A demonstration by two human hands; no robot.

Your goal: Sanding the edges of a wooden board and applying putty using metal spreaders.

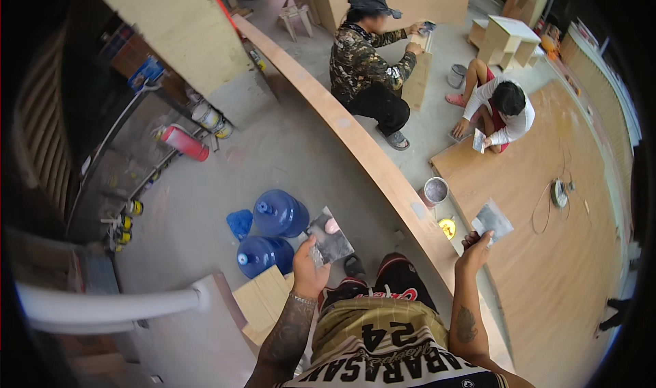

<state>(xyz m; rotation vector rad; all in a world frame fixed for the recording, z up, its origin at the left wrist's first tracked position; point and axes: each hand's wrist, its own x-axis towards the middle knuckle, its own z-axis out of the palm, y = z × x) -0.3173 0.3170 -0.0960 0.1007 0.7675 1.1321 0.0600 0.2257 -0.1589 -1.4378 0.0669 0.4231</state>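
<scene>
- 2 blue jugs (280,214) sit near each other on the floor; whether upright or on their sides is hard to tell.
- The left hand (311,273) grips a dark plate (336,248) by its near corner, thumb above; its face is turned up, probably so the pinkish lump (331,225) on it stays put. The fingers underneath are hidden.
- A long board (383,166) with grey patches slants past; its near end is partly covered by the right arm.
- An open can (434,191) stands just beside the upper-left corner of a wide panel (547,272), likely for easy reach; its contents are unclear.
- The right hand (476,253) pinches a pale blade (493,221) at its near edge, seemingly leaving the far edge free. Any coating is indistinct.
- The panel's far right fades into the dark rim.
</scene>
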